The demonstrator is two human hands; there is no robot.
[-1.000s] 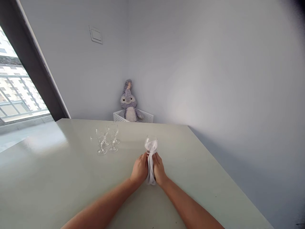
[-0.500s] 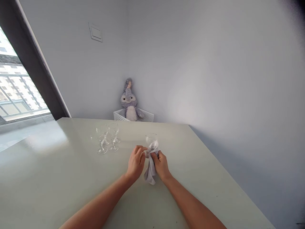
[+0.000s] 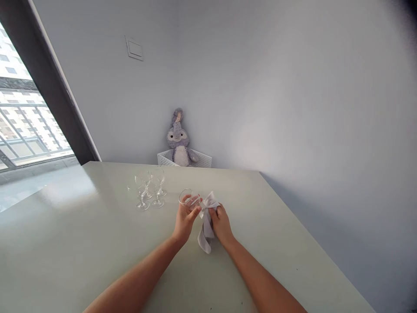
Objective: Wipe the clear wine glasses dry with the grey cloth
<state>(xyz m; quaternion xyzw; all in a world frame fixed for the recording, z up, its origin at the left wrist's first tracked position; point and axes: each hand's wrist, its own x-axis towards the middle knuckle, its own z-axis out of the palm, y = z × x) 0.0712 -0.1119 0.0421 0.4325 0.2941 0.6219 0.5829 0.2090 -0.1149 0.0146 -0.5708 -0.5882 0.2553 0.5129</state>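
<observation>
Indoors, pale glossy table [image 3: 276, 243], grey walls [image 3: 309, 87]

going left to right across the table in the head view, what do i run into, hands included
a cluster of clear stemmed glasses → the left hand with a tilted glass in its grip → a pale cloth → the right hand, which holds the cloth

Daylight enters at the left through the tall window with a dark brown frame [image 3: 48, 82], leaving a pale glare on the glossy, pale green tabletop [image 3: 130, 243]. A soft glow brightens the plain grey-white wall [image 3: 276, 108]; shadow darkens it beyond the table's right edge. Wide-angle distortion tilts the frame, and the top right corner blurs into black.
</observation>
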